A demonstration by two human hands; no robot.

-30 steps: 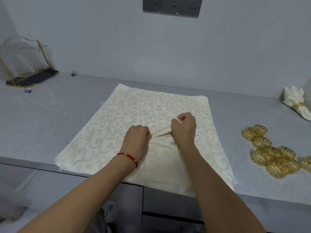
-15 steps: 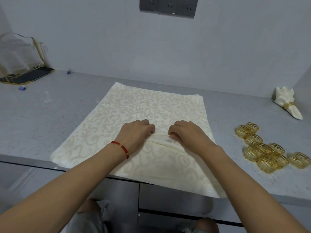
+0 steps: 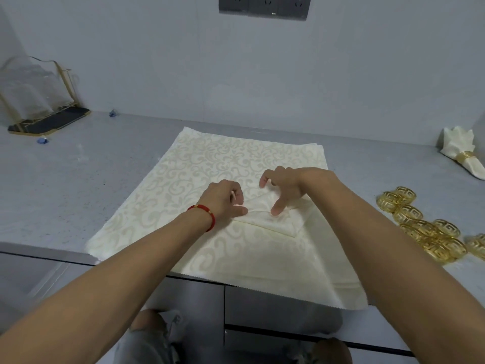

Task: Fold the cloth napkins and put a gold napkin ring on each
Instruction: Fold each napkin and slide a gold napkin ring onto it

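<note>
A cream damask cloth napkin (image 3: 223, 161) lies spread on top of a stack on the grey counter (image 3: 78, 179), its near edge hanging over the counter front. A raised fold (image 3: 265, 214) runs across its middle. My left hand (image 3: 224, 202), with a red bracelet at the wrist, has curled fingers and pinches the left end of this fold. My right hand (image 3: 287, 189) arches over the fold with its fingers spread; the thumb tip and the index tip touch the cloth. Several gold napkin rings (image 3: 425, 228) lie in a heap to the right.
A folded napkin with a gold ring (image 3: 463, 153) lies at the far right by the wall. A clear holder with gold trim on a black base (image 3: 39, 106) stands at the far left. Dark wall sockets (image 3: 263, 6) sit above.
My right hand has lifted from a flat press into an arch with spread fingers and reached further back. The left hand has closed on the fold. The fold is wider and more raised.
</note>
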